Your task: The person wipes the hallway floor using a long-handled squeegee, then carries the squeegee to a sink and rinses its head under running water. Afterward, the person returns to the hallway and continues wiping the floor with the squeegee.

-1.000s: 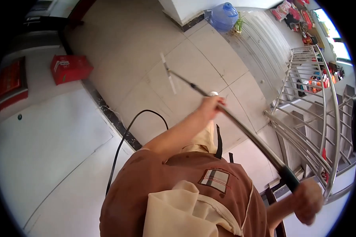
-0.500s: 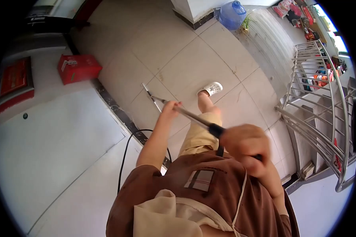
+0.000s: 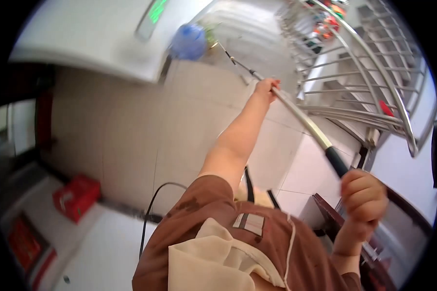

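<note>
A long-handled squeegee [image 3: 303, 119] with a metal pole and a dark grip runs slantwise across the view. Its narrow bar-shaped head [image 3: 231, 58] is at the far end, close to the floor near the blue water jug; I cannot tell whether it touches. My left hand [image 3: 267, 90] is closed around the pole's middle, arm stretched forward. At the near end, my right hand [image 3: 364, 196] wraps round the dark grip, a little blurred.
The blue water jug [image 3: 188, 42] stands by a white wall corner [image 3: 145, 58], beside a green plant [image 3: 210, 36]. Metal stair railings [image 3: 359, 72] rise at right. A red box [image 3: 76, 198] sits at lower left. A black cable [image 3: 153, 203] hangs at my left side.
My view has turned to the right. The squeegee's head has swung from the floor by the left wall toward the jug and stairs. My left arm reaches further out; both hands keep their hold.
</note>
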Motion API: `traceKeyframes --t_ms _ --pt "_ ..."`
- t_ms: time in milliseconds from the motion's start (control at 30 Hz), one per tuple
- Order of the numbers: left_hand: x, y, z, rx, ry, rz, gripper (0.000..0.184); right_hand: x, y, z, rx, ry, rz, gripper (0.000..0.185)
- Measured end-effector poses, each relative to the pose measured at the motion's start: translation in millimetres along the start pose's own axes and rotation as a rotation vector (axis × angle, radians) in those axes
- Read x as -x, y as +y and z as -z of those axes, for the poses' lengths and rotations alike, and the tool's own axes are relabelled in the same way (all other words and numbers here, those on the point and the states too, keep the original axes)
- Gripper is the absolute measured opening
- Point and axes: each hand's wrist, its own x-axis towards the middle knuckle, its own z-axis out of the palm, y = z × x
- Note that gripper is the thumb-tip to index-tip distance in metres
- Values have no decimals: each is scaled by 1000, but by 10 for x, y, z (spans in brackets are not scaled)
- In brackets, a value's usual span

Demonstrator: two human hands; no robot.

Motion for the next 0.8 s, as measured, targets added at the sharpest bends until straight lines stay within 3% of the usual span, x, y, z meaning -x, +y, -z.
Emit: traceKeyframes --t_ms 33,100,133,167,200,267,333,367,400,467,533,600,667,733,800 --pt "16 -36 -221 56 -50 12 14 102 -8 47 -20 -58 -29 40" --pt "268 -160 -488 180 -99 39 15 293 -184 94 -4 85 32 34" --pt "167 -149 -508 97 -126 8 15 404 -258 117 -14 119 87 32" --pt "37 -229 -454 11 -155 -10 15 630 -306 14 215 339 -162 30" --pt "10 -390 -363 -71 -173 -10 15 760 -381 14 198 373 -193 30" --pt "211 -684 -433 -89 -14 70 19 1034 -535 9 161 443 -253 29" --pt "573 -807 -491 190 -143 365 15 1173 -897 -9 -28 418 -87 31" --pt "735 -1090 -405 146 -51 412 14 1373 -1025 -215 73 752 -124 33" --pt "849 -1319 -381 103 18 441 14 1503 -1188 -309 169 949 -262 34" --pt "1197 -1794 -235 -31 69 537 13 1926 -1682 -647 241 1250 -271 32" --pt "1676 -2265 -27 -172 155 663 17 2248 -2184 -947 202 1269 -178 33" --pt "2053 -2687 182 -243 274 761 19 2241 -2363 -1304 487 1390 -16 36" --pt "2374 -3057 478 -362 300 900 15 2303 -2517 -1720 323 1298 147 40" --pt "2707 -3336 765 -560 277 1037 11 2170 -2602 -2139 743 1634 -18 40" --pt "2953 -3624 971 -710 287 1143 9 2649 -3105 -2896 845 1643 -494 36"
